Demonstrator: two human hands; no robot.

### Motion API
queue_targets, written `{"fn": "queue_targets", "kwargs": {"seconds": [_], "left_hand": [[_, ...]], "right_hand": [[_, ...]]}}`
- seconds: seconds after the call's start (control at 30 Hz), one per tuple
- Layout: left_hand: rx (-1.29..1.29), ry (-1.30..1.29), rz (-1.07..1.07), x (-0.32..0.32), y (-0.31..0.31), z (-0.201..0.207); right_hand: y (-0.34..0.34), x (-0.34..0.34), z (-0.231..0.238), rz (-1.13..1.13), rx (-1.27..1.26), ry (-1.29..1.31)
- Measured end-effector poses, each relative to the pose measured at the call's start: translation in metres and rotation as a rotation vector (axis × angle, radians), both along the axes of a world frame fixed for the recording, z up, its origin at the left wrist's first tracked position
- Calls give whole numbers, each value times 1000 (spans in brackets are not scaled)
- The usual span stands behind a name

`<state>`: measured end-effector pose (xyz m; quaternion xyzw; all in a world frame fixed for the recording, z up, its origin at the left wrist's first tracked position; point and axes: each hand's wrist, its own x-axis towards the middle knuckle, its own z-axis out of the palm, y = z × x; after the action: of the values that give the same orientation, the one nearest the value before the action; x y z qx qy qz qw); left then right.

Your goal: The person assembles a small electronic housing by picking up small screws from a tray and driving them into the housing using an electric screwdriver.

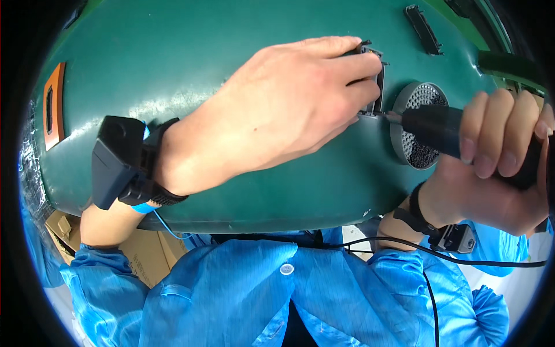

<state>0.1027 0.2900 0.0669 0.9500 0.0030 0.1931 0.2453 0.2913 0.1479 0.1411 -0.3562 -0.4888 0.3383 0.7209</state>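
A large dark green curved shell [191, 63] fills the upper view. My left hand [289, 104] lies on it, fingers pressed on a small black bracket [376, 81] set in the shell. My right hand [497, 156] grips a black electric screwdriver [439, 130] whose tip touches the lower edge of that bracket. A round grey perforated grille [419, 124] sits just behind the tool's nose. Both wrists carry black strapped devices, and the sleeves are blue.
An orange rectangular fitting [54, 104] is on the shell's left side. Another black slotted piece [425, 23] sits near the top right. A cardboard box [144, 254] lies below left. A black cable [433, 257] crosses my blue coat.
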Motion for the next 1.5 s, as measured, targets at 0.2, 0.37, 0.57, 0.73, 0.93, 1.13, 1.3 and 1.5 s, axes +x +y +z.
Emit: {"fn": "queue_targets", "kwargs": {"seconds": [0.2,0.37,0.57,0.73,0.93,1.13,1.3,1.5], "left_hand": [[62,-46,-22,2,0,6],[201,15,-157,7,6,16],[191,-223,-165,10,4,-3],[-4,-21,-11,6,-5,7],[14,-56,80,5,-12,2],[33,-59,94,5,-12,3],[38,-48,88,5,-9,5],[14,-44,96,5,-9,5]], "right_hand": [[0,-6,-16,-7,-3,60],[-1,-6,-21,-5,-5,87],[-1,-4,-18,9,-5,111],[-1,3,-7,74,28,184],[-3,6,-3,30,37,262],[-2,10,0,3,32,256],[-1,11,4,2,31,244],[0,10,6,-3,2,218]]}}
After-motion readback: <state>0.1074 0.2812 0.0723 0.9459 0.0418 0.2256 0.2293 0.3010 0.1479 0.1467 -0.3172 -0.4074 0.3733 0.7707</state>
